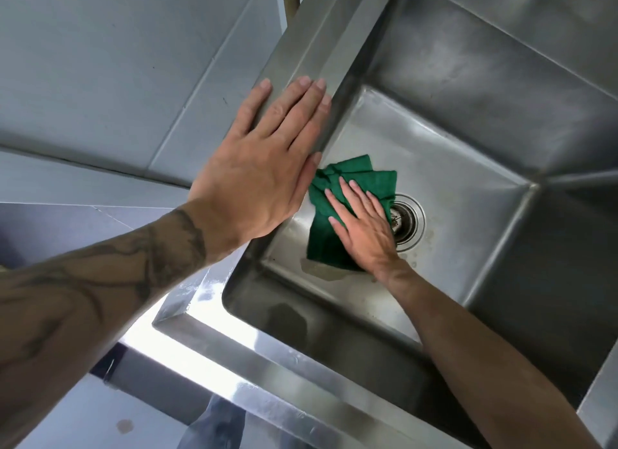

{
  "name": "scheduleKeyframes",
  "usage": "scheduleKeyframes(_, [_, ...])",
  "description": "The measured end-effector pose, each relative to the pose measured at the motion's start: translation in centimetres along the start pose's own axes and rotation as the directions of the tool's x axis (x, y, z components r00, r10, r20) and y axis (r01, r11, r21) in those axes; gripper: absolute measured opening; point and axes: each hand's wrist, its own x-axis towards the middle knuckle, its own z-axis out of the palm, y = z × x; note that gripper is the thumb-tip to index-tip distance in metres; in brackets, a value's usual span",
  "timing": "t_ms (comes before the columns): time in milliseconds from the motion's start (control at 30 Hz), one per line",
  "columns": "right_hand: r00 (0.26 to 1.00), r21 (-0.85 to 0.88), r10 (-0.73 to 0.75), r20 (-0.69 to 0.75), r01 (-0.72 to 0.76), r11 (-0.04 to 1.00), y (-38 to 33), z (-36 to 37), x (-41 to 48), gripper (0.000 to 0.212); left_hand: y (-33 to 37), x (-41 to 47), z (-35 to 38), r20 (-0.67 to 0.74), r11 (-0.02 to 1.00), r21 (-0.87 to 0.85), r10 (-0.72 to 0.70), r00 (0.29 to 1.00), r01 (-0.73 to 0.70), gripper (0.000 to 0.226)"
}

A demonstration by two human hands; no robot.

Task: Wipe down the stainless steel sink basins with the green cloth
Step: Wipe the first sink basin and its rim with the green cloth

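A deep stainless steel sink basin (pixel 468 141) fills the right of the head view. On its floor lies a crumpled green cloth (pixel 351 177), just left of the round drain (pixel 406 223). My right hand (pixel 363 226) presses flat on the cloth with fingers spread, reaching down into the basin. My left hand (pixel 264 161) rests flat on the basin's left rim (pixel 301 47), fingers together, holding nothing.
A second basin's edge (pixel 602 398) shows at the lower right. The front rim (pixel 267 375) of the sink runs across the bottom. Pale wall tiles (pixel 117 64) and floor lie to the left. A small puddle (pixel 321 271) sits by the cloth.
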Motion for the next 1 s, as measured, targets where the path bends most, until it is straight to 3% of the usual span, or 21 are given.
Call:
scheduleKeyframes(200, [0.994,0.051,0.112,0.001,-0.112,0.992,-4.9,1.1,0.5,0.056,-0.1,0.0,0.0,-0.006,1.0,-0.005,0.001,1.0,-0.001,0.062])
scheduleKeyframes(367, [0.997,0.031,-0.071,0.008,0.071,0.997,-2.0,0.6,-0.6,0.054,0.0,0.0,-0.1,-0.003,1.0,-0.016,0.002,1.0,-0.002,0.062])
scheduleKeyframes(533, [0.997,0.073,0.078,0.001,-0.078,0.994,-4.4,0.8,-2.1,0.055,0.0,-0.1,-0.3,0.006,1.0,-0.012,0.005,1.0,-0.005,0.062])
scheduleKeyframes(667, [0.998,0.092,-0.042,0.048,0.037,0.995,-7.2,1.6,-1.4,0.053,0.0,0.0,-0.3,0.014,1.0,-0.02,0.011,1.0,-0.011,0.062])
scheduleKeyframes(800, [0.963,0.068,-0.226,0.148,0.218,0.974,-2.8,0.1,-2.9,0.054,0.0,-0.1,-0.3,0.02,0.999,-0.04,0.003,1.0,-0.002,0.063])
scheduleKeyframes(1000, [0.965,0.014,-0.215,0.153,0.216,0.976,-1.9,0.1,-5.1,0.051,0.0,-0.1,-0.5,0.025,1.0,-0.026,0.007,1.0,-0.006,0.062])
